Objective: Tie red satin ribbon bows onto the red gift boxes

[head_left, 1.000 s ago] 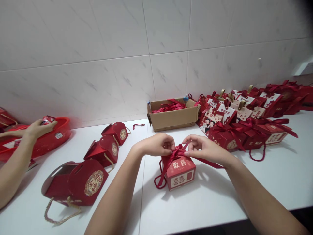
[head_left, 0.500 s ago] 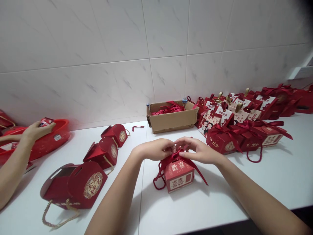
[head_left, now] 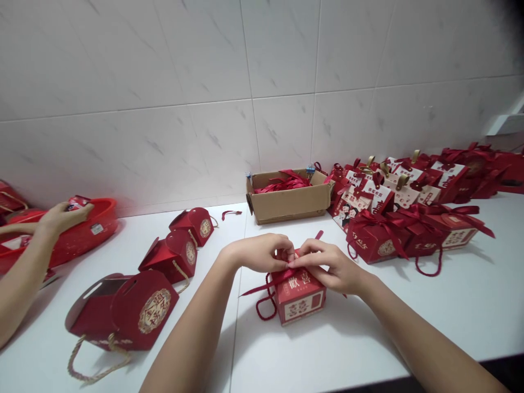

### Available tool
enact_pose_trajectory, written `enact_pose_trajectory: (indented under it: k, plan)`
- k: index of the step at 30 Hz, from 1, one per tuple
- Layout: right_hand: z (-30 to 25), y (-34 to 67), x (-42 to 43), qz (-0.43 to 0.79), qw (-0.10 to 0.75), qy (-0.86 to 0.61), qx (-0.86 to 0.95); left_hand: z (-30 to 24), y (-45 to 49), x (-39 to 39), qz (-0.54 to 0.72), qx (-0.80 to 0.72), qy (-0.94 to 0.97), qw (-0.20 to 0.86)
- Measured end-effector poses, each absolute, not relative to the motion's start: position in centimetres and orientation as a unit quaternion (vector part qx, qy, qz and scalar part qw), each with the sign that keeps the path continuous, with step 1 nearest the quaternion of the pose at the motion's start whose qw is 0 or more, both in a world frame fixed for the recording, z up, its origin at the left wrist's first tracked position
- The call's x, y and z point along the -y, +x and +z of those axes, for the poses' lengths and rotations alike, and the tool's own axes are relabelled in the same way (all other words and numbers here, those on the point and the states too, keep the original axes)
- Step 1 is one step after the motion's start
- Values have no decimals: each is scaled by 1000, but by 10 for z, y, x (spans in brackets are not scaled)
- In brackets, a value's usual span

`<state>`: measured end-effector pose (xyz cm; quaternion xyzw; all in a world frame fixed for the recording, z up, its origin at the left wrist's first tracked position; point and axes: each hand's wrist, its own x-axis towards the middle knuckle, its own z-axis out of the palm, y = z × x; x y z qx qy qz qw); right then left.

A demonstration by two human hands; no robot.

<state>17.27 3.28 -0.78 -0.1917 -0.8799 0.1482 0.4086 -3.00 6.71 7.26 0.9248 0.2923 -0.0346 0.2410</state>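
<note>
L hand & R hand are working close tog., thumbs & fingertips clamping down on the dk-red ribbon where it's crossing the top of the red gift box. R thumb is mostly hiding, so its exact grip can't be told. Gift box is sitting upright on the white table, btwn the forearms. Reading the clock from gift box, w/ 12 twd the wall: one ribbon tail is sticking out twd 8, & the dk-red cord loop is hanging at 9, its lower end lying nr the table.

At 12 a cardboard box is standing nr the wall, holding loose red ribbons; a short red strip is lying btwn 10 & 11. Three dk-red handled boxes are forming a row: nearest approx 9, middle btwn 9 & 10, farthest at 10. Further out, btwn 9 & 10, another person's hand is holding a sm. packet over a red tub. At 2, bow-topped boxes are standing side by side, w/ printed bags crowding behind, btwn 1 & 2.
</note>
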Motion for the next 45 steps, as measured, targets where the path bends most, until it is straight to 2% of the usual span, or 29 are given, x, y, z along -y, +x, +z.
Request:
enact_pose_trajectory:
  k: [7,13,21,45]
  plan:
    - [-12,174,-29,98,364,-217,900,72,-32,-69,-33,-302,917,257]
    - [-11,174,-26,145,369,-229,889,74,-28,-66,-13,-294,920,260]
    - [-12,176,-28,155,374,-207,891,73,-32,-68,-24,-226,915,333]
    - [-11,173,-23,132,339,-246,898,85,-44,-67,-9,-311,919,241]
